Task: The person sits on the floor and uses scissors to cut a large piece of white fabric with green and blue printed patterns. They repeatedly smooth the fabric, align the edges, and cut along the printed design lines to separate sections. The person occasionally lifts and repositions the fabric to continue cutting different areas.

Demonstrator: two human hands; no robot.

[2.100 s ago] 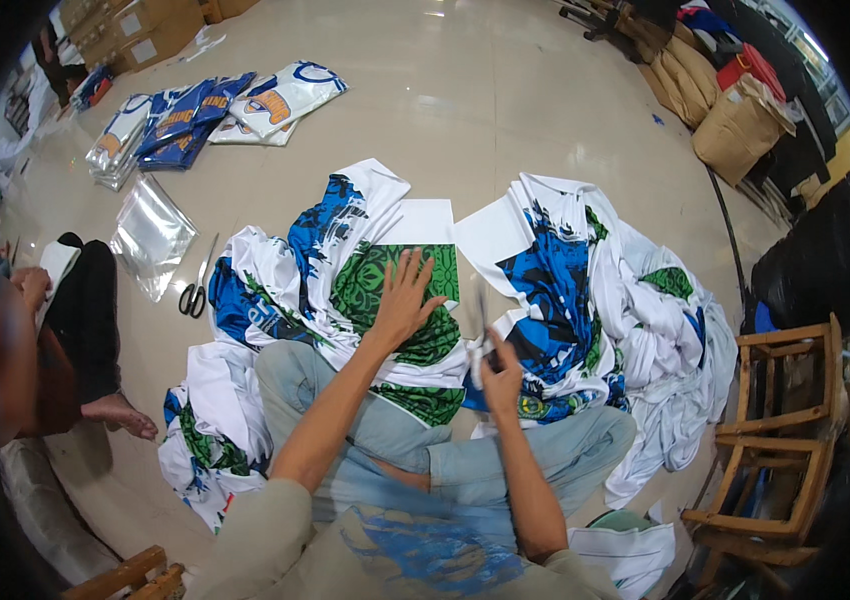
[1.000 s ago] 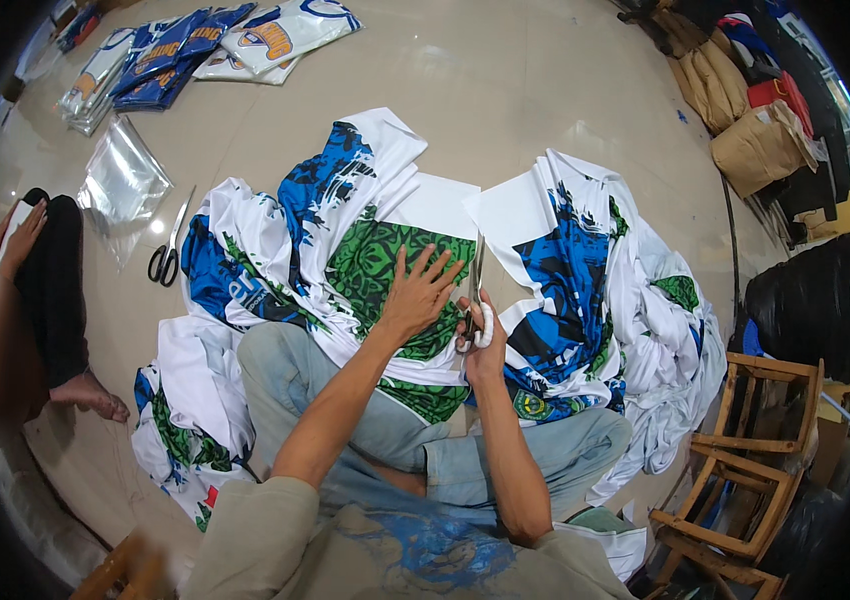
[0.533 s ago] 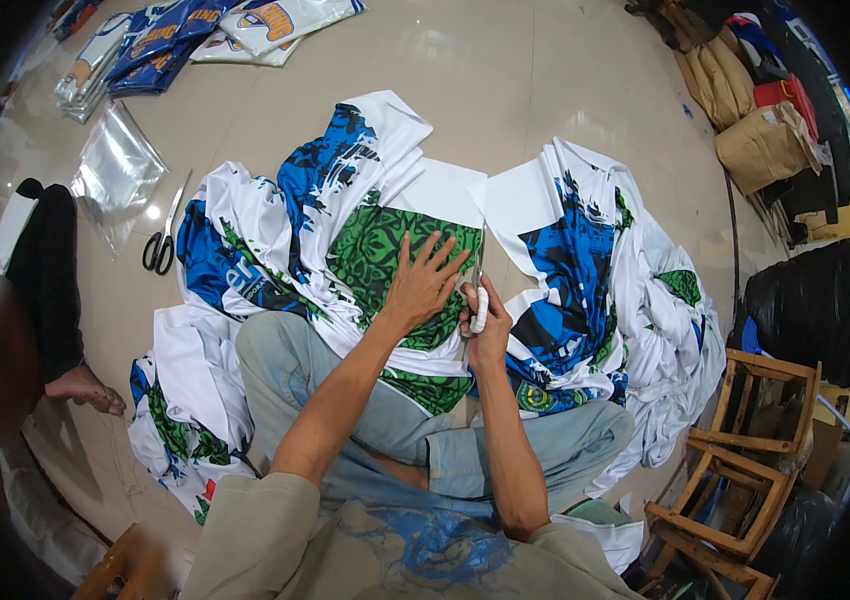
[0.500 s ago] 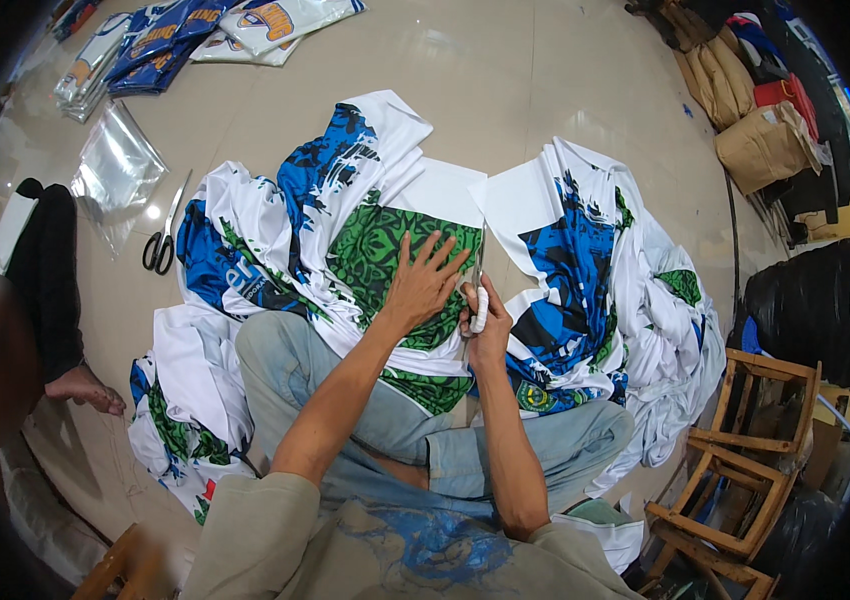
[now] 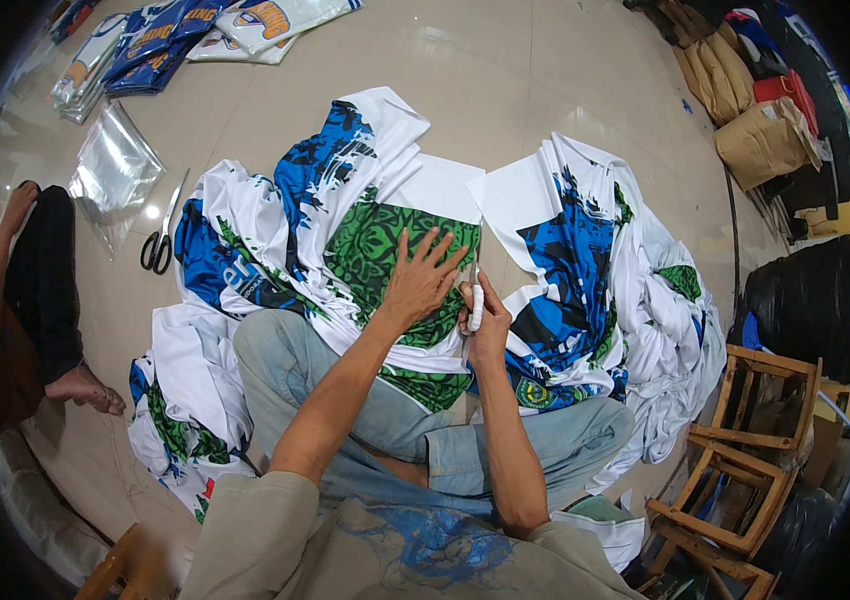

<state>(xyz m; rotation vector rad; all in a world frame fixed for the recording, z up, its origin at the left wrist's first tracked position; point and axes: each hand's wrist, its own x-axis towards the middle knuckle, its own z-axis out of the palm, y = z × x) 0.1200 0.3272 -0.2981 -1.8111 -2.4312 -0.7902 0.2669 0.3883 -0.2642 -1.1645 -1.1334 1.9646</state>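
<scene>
My left hand [image 5: 421, 285] lies flat with fingers spread on a green-and-black patterned piece of fabric [image 5: 375, 245], which has a white upper band. Just right of it, my right hand [image 5: 488, 325] grips a pair of scissors with white-wrapped handles [image 5: 475, 308]. The blades point away from me along the fabric's right edge, where a gap parts it from a white, blue and black printed fabric [image 5: 570, 265]. More white and blue fabric [image 5: 320, 160] is bunched to the left. The lower part of the green fabric lies over my crossed legs.
Black-handled scissors [image 5: 158, 248] and clear plastic bags [image 5: 117, 165] lie on the floor at left. Folded packaged garments [image 5: 170, 45] sit at the far left. Another person's foot [image 5: 87, 390] is at the left side. Wooden stools [image 5: 720, 495] and brown paper packages [image 5: 767, 145] stand right.
The person at the left has shifted, and their arm and hand now show by their knee. My hands and the scissors stay in nearly the same place on the fabric.
</scene>
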